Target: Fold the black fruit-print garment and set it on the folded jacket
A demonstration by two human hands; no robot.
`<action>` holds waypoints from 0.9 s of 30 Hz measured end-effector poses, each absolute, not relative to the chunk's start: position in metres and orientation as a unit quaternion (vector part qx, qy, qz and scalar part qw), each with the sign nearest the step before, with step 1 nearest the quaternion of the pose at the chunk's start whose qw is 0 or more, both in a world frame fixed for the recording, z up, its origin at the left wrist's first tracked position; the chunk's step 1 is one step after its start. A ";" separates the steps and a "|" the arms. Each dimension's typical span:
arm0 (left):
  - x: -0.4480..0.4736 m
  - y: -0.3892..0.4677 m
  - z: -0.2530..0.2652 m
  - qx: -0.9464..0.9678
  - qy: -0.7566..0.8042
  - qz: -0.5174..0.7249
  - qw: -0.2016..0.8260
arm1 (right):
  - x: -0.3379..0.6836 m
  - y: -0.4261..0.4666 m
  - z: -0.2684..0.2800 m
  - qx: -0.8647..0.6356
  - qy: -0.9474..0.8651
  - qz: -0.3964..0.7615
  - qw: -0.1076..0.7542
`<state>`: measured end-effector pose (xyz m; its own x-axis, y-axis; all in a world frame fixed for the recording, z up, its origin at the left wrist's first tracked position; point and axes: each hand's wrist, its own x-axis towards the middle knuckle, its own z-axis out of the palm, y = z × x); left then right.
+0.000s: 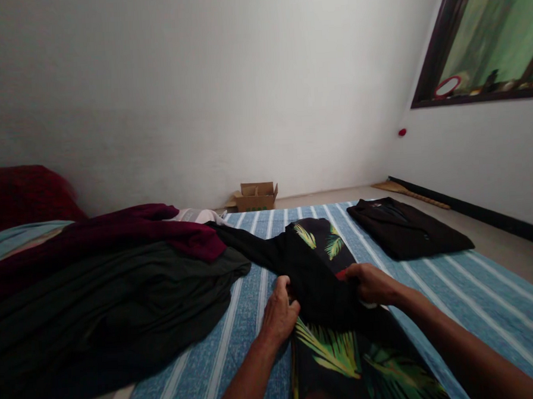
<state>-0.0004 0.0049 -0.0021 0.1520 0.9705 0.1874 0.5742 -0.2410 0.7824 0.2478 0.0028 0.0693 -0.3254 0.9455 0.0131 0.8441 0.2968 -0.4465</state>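
In front of me on the bed lies a black garment with green and yellow leaf print (330, 351), partly folded lengthwise. Its plain black sleeve (313, 280) runs across the print and trails off to the far left. My left hand (279, 312) is closed on the cloth at the left edge, fingertips partly hidden. On the opposite edge my right hand (373, 284) pinches the fabric, where a bit of red shows by the fingers. Both hands are level with the middle of the garment.
A blue striped bedsheet (220, 345) spreads underneath. Left of me are a heaped dark green garment (120, 308) and a maroon one (138, 230). A folded dark garment (406, 228) lies far right. Beyond the bed stands an open cardboard box (257, 197) by the wall.
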 end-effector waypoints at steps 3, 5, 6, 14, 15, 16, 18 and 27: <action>0.000 0.006 0.000 0.691 0.531 0.376 0.315 | 0.250 -0.018 0.084 -0.586 -0.789 0.079 0.168; 0.000 0.006 0.003 0.693 0.510 0.384 0.333 | 0.250 -0.046 0.095 -0.564 -0.806 -0.037 0.175; 0.000 0.007 0.003 0.698 0.505 0.380 0.337 | 0.250 -0.063 0.098 -0.541 -0.822 -0.059 0.168; 0.001 0.011 0.006 0.703 0.537 0.357 0.302 | 0.266 -0.142 0.109 -0.589 -0.788 0.181 0.019; 0.001 0.012 0.006 0.700 0.539 0.355 0.306 | 0.269 -0.142 0.108 -0.601 -0.780 0.173 0.030; 0.001 0.012 0.007 0.698 0.540 0.352 0.312 | 0.274 -0.141 0.106 -0.609 -0.775 0.166 0.042; 0.002 0.012 0.009 0.696 0.544 0.347 0.316 | 0.282 -0.138 0.097 -0.618 -0.764 0.174 0.060; 0.003 0.010 0.016 0.692 0.549 0.355 0.306 | 0.296 -0.125 0.068 -0.679 -0.582 0.414 0.169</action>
<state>0.0034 0.0104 0.0156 0.1453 0.9772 0.1551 0.5436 -0.2098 0.8127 0.2955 -0.1247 0.0681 -0.0215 0.9307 -0.3653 0.6505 -0.2644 -0.7120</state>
